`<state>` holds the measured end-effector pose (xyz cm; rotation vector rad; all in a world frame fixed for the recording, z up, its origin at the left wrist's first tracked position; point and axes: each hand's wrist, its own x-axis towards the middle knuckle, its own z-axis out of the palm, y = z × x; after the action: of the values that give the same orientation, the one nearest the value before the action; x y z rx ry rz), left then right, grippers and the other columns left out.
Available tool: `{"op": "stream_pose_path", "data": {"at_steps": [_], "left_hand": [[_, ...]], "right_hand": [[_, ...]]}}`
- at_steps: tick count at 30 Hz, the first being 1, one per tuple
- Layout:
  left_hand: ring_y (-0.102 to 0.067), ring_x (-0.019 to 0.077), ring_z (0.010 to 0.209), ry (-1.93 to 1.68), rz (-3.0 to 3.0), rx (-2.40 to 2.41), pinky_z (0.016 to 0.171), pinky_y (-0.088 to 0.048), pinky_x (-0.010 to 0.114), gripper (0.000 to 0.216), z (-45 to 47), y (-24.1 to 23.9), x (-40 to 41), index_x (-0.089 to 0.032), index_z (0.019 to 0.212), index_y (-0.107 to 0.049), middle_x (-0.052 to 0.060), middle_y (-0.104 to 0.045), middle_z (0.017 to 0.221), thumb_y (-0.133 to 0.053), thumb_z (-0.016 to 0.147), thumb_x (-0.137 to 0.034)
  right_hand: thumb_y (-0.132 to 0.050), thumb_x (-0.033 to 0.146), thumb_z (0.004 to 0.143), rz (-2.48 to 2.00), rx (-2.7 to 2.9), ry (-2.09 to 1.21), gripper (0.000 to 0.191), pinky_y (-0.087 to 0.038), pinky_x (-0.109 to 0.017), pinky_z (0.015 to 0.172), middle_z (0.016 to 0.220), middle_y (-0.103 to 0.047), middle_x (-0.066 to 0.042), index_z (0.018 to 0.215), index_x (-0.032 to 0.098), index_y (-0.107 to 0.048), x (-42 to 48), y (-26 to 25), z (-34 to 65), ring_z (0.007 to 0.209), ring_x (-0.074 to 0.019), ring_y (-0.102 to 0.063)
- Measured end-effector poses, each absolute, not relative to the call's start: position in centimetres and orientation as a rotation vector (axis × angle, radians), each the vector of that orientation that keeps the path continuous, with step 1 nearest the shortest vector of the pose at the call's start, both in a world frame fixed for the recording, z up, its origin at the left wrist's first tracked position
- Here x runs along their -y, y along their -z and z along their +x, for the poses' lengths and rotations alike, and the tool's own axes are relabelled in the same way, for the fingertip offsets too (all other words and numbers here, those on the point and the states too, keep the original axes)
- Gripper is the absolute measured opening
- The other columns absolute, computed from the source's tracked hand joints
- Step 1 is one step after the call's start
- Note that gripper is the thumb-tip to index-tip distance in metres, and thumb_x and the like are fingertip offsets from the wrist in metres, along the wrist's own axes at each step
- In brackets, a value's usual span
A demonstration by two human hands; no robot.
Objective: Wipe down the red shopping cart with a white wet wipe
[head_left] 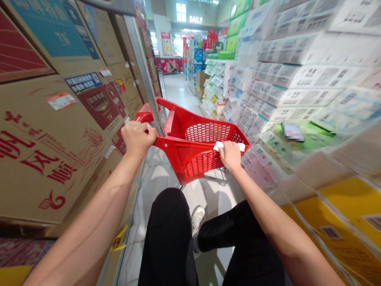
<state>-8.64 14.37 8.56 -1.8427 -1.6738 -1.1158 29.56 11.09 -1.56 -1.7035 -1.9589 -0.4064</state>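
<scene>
The left hand (pixel 138 136) is closed on the handle end of the red shopping cart (pixel 193 146). The right hand (pixel 232 155) curls over its side rim — holding a white cloth (pixel 218 145) against it. The cart stands on the tiled floor (pixel 159 174) ahead of the person's legs (pixel 166 226) — between stacked cartons (pixel 38 147) at left and wrapped packs (pixel 285 75) at right.

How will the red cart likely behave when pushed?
The cart should stay stiff: it looks like molded plastic. Its perforated walls suggest it's light for its size. Its low metal frame probably helps it resist tipping.
</scene>
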Motion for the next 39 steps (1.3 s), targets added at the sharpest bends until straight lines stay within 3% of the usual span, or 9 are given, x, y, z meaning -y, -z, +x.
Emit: {"op": "stream_pose_path", "data": {"at_steps": [12,16,26,32,39], "left_hand": [[-0.056,0.0246,0.071,1.095,-1.880,1.682,0.078,-0.038,0.040,0.023,-6.5,-8.5,-14.2,-0.020,0.058,-0.056,0.007,-0.053,0.060,-0.051,0.079,-0.028],[-0.057,0.0254,0.077,1.092,-1.902,1.690,0.082,-0.039,0.041,0.024,-5.6,-8.3,-14.1,-0.019,0.063,-0.061,0.008,-0.057,0.065,-0.049,0.081,-0.029],[-0.058,0.0258,0.078,1.091,-1.957,1.694,0.087,-0.040,0.042,0.027,-4.9,-8.4,-14.1,-0.017,0.066,-0.064,0.009,-0.058,0.066,-0.047,0.083,-0.030],[-0.059,0.0269,0.081,1.134,-1.948,1.693,0.088,-0.039,0.043,0.025,-4.1,-8.2,-14.1,-0.017,0.067,-0.064,0.010,-0.059,0.068,-0.048,0.082,-0.029],[-0.058,0.0269,0.080,1.088,-1.976,1.685,0.087,-0.040,0.043,0.024,-4.6,-8.5,-14.1,-0.018,0.066,-0.063,0.009,-0.056,0.066,-0.048,0.081,-0.029]], "right_hand": [[-0.023,0.038,0.108,-1.223,2.036,0.007,0.047,-0.037,-0.033,0.100,0.131,-0.065,-0.007,0.137,0.021,-0.057,-10.6,-3.8,15.9,0.115,-0.0220,-0.057],[-0.021,0.040,0.109,-1.151,1.979,-0.035,0.050,-0.039,-0.033,0.097,0.126,-0.068,-0.007,0.133,0.020,-0.060,-10.6,-5.4,12.3,0.111,-0.0220,-0.059],[-0.026,0.043,0.108,-1.326,1.938,0.072,0.049,-0.040,-0.036,0.098,0.114,-0.069,-0.010,0.127,0.017,-0.063,-10.6,-2.8,17.8,0.106,-0.0243,-0.059],[-0.027,0.038,0.108,-1.112,1.943,0.055,0.047,-0.036,-0.037,0.110,0.138,-0.061,-0.009,0.140,0.018,-0.055,-9.8,-4.3,14.8,0.128,-0.0228,-0.052],[-0.033,0.044,0.106,-1.212,2.023,0.134,0.045,-0.039,-0.035,0.099,0.126,-0.065,-0.010,0.138,0.019,-0.053,-9.8,-4.6,15.2,0.114,-0.0244,-0.057]]}}
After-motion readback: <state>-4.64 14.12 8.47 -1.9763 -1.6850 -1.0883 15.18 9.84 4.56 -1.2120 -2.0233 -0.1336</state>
